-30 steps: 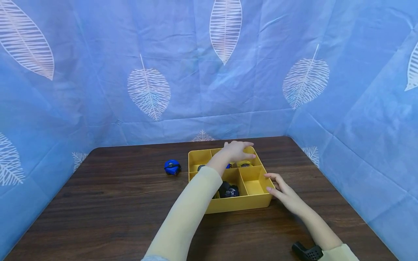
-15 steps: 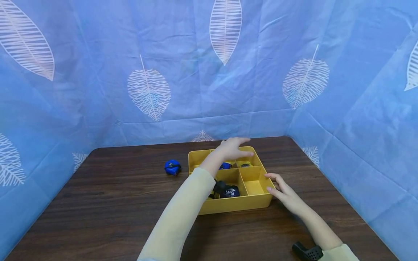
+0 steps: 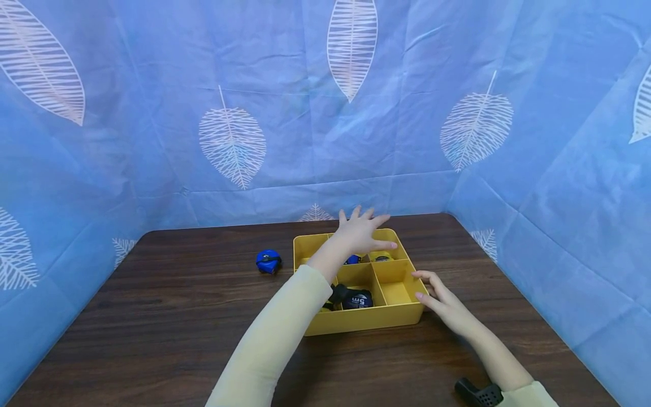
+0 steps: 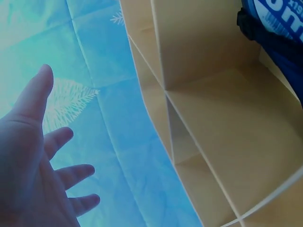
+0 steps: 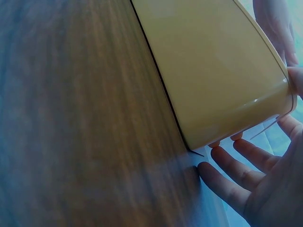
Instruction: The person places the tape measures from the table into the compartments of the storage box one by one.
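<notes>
My left hand hovers over the back of a yellow divided box, fingers spread and palm bare. In the left wrist view its thumb and fingers hold nothing. At the box's near right corner rests my right hand; its thumb touches the corner while its extended fingers lie against the outer side. Inside the box are a dark tape measure marked 5m in a front compartment, a blue tape measure and a yellow one behind. My left forearm hides some left compartments.
Left of the box, a blue tape measure lies on the dark wooden table. A blue cloth with white leaf prints hangs behind and at the sides. A black strap-like device sits at my right wrist.
My left hand has drawn slightly left above the box and its fingers have fanned out. More of the dark tape measure shows beside the forearm. My right hand stays put.
</notes>
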Demonstrator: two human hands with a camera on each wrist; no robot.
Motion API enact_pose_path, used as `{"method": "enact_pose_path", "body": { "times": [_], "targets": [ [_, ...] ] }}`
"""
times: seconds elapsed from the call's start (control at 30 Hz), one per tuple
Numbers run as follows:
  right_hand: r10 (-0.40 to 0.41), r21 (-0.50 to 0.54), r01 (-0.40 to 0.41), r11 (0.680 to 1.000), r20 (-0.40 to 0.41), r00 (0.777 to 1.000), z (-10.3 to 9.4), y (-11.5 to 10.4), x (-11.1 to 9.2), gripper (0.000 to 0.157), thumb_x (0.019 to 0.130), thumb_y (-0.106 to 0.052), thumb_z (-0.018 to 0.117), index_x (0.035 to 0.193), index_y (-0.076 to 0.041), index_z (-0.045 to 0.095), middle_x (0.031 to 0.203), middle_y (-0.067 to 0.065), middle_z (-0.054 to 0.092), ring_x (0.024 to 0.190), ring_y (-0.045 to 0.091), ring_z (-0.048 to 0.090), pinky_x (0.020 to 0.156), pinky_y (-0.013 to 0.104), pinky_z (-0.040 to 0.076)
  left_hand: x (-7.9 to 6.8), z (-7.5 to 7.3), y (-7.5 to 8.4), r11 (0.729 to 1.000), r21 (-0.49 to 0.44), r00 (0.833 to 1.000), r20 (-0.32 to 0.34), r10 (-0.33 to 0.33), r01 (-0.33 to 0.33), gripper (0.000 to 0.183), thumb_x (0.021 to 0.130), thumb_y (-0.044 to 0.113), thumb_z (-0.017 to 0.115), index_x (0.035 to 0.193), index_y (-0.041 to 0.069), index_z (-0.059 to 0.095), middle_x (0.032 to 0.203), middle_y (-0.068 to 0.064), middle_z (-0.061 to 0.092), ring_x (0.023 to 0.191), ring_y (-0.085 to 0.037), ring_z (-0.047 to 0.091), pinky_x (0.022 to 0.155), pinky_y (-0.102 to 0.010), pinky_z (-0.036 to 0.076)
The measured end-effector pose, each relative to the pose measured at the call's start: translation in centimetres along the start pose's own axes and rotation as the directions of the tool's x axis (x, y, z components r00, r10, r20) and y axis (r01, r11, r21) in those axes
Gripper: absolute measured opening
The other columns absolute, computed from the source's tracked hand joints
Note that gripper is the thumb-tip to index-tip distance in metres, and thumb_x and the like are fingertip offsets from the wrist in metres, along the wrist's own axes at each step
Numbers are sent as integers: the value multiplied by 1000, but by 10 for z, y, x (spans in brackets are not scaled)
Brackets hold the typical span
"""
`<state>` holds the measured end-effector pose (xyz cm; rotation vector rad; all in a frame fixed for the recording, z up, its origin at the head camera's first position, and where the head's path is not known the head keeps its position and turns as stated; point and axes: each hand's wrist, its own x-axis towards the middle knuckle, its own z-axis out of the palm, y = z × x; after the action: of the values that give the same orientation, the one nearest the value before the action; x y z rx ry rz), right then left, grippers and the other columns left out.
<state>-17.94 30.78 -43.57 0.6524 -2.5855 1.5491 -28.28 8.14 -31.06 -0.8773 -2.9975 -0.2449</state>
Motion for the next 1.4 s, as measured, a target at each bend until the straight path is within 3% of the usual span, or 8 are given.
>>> {"method": "enact_pose_path", "body": {
  "times": [0.47,0.63,0.9,1.4],
  "targets": [
    [0,-15,0,1000,-2,1000,0,1,0,39,101,-11,46,138,-2,35,141,21,31,130,40,28,91,19,36,-19,-8,2,999,32,999,-45,17,-15,81,83,74,47,152,41,18,159,-2,12,144,-31,-1,107,-64,-1],
    [-14,-33,13,999,-14,1000,1,2,0,40,101,-12,46,138,-1,36,140,21,33,129,39,28,98,36,35,-28,-12,-2,999,39,998,-55,29,-26,82,83,74,46,152,41,17,159,-2,12,144,-31,-2,107,-64,-1],
    [-11,9,11,1000,-6,1000,0,6,1,41,101,-13,47,138,1,34,139,23,30,125,43,32,81,27,47,-39,-16,-11,998,43,996,-77,43,-40,82,83,75,45,152,42,16,159,-1,12,144,-32,-2,106,-65,-2],
    [-13,20,14,1000,-7,1000,2,2,0,41,101,-12,47,138,0,34,137,24,31,115,41,41,77,27,49,-66,-19,-41,998,18,989,-134,55,-53,82,83,73,47,153,40,17,159,-1,12,144,-32,-2,106,-65,-4]
  ]
}}
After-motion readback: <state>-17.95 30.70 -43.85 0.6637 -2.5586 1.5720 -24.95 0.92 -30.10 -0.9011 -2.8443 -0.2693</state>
